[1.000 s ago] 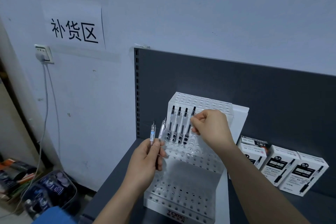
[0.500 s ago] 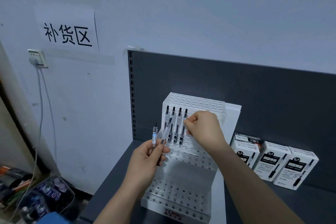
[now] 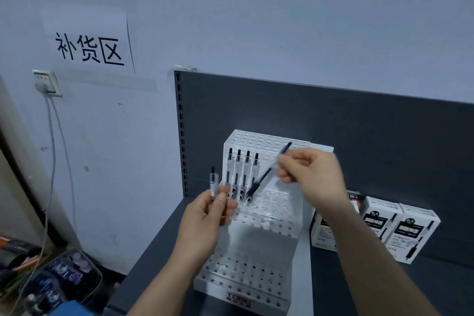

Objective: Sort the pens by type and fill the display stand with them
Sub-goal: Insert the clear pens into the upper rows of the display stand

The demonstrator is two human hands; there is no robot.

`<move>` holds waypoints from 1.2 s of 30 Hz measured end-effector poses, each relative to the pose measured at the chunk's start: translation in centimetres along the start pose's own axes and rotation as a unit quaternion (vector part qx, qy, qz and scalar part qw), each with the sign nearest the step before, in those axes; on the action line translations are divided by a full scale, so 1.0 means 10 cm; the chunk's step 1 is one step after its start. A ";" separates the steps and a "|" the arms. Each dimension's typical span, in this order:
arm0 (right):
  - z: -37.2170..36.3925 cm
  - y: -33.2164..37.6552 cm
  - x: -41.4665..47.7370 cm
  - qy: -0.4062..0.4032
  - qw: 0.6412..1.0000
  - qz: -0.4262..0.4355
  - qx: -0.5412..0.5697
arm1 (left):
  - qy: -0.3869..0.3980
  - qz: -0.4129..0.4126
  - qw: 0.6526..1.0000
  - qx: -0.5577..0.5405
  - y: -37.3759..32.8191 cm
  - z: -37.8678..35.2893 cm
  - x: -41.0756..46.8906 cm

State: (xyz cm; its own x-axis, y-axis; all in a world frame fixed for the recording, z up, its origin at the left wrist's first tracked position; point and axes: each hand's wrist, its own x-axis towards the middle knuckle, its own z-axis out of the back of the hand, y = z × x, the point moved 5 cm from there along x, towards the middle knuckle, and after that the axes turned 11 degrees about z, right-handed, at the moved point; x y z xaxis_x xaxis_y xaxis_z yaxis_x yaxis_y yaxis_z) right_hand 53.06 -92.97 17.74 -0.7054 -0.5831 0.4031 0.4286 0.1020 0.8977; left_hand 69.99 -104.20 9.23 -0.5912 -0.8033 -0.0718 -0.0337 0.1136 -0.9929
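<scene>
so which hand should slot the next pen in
Right: the right hand holds a tilted black pen, tip at a hole beside four standing pens; the left hand holds its clear pen left of them.

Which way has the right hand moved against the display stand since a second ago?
Yes: the right hand has shifted right along the display stand, off the standing pens, pinching a tilted pen.

Dim, cool, even light — shadows faint and soft. The right hand (image 3: 311,174) with its black pen (image 3: 266,173) and the left hand (image 3: 205,215) with its clear pen (image 3: 212,180) are smeared by motion blur. Wide-angle bending bows the back panel (image 3: 359,136) — the picture's lower-left corner is murky.
</scene>
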 end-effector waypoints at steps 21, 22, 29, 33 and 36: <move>-0.35 -0.18 0.24 0.103 0.939 0.111 -0.310 | 0.023 0.027 0.999 -0.008 0.05 -0.03 0.04; -0.39 -0.18 0.24 0.118 0.930 0.117 -0.328 | 0.021 0.027 0.999 -0.005 0.06 -0.03 0.04; -0.32 -0.23 0.20 0.110 0.948 0.076 -0.289 | 0.015 0.027 0.999 0.016 0.06 -0.06 0.07; -0.32 -0.33 -0.02 0.122 0.980 0.003 -0.158 | 0.036 0.018 0.999 0.023 0.02 -0.13 0.05; -0.40 -0.28 -0.17 0.167 0.984 -0.024 -0.056 | 0.076 0.016 0.996 0.046 0.01 -0.23 0.03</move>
State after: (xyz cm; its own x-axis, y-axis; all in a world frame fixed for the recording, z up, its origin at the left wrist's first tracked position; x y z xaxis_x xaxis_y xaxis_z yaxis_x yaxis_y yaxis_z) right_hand 55.35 -95.50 13.85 -0.5096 -0.8189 0.2638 0.4732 -0.0107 0.8809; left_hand 68.02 -103.09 9.35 -0.7065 -0.7013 -0.0947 0.0571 0.0769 -0.9954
